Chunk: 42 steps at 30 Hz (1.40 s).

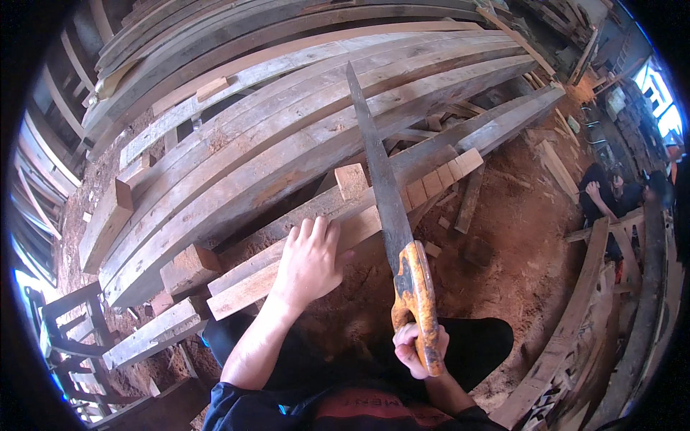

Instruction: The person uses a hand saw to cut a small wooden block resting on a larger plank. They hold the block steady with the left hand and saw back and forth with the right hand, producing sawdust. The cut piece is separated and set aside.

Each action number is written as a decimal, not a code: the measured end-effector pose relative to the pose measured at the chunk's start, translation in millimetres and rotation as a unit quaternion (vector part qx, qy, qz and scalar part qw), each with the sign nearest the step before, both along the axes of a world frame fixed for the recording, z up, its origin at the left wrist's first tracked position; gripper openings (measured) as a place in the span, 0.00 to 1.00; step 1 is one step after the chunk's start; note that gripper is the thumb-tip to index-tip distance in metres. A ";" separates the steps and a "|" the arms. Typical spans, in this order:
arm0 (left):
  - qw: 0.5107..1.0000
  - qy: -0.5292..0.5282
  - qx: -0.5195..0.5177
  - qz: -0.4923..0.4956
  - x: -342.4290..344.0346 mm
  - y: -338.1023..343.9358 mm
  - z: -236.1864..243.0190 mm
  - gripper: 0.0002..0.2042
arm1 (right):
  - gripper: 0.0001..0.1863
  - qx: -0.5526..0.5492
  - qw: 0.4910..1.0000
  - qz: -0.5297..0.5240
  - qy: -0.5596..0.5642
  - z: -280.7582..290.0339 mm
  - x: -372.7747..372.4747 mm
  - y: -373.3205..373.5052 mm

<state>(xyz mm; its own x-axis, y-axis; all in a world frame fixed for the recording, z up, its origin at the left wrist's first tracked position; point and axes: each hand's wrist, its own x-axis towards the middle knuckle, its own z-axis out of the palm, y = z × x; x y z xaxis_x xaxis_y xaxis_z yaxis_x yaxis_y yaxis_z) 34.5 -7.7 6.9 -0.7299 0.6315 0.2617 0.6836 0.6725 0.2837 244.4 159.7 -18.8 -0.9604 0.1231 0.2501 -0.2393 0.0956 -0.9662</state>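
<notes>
My right hand [412, 350] is closed round the worn yellow-orange handle of a handsaw [384, 190]. Its long dark blade slants away from me and crosses over a wooden board [248, 289]. My left hand [307, 260] lies over that board just left of the blade, its fingers curled across the top and the tips partly hidden. Right of the blade, the board's far end carries several evenly spaced crosswise lines or cuts. Whether the teeth touch the wood I cannot tell. Beyond my left hand stands a small wooden block [351, 181] close to the board.
Long weathered beams [287, 154] lie side by side ahead. Short timber offcuts [190, 269] sit at the left. Reddish, sawdust-strewn ground [503, 266] shows at the right. Curved timbers [560, 337] stand at the far right, with another person [611, 190] seated beyond them.
</notes>
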 end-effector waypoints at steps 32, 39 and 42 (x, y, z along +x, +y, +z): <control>0.998 0.055 -0.008 0.030 -25.3 21.7 -11.4 0.27 | 0.11 -0.039 0.995 -0.084 -0.024 14.3 -36.0 -1.0; 0.999 0.036 -0.029 0.025 -25.1 24.2 -8.7 0.26 | 0.10 -0.065 0.995 -0.064 -0.044 11.6 -33.9 6.0; 0.998 0.054 -0.006 0.038 -26.8 24.5 -12.9 0.24 | 0.08 -0.078 0.985 -0.088 -0.125 -2.2 -6.3 0.7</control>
<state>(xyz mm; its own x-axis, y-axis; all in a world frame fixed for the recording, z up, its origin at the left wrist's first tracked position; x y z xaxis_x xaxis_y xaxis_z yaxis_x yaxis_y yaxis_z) 7.8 16.8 -6.0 -0.7440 0.5782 0.3349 0.6562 0.7270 0.2024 238.1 160.4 -21.1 -0.9498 0.3117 -0.0260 0.0145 -0.0391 -0.9991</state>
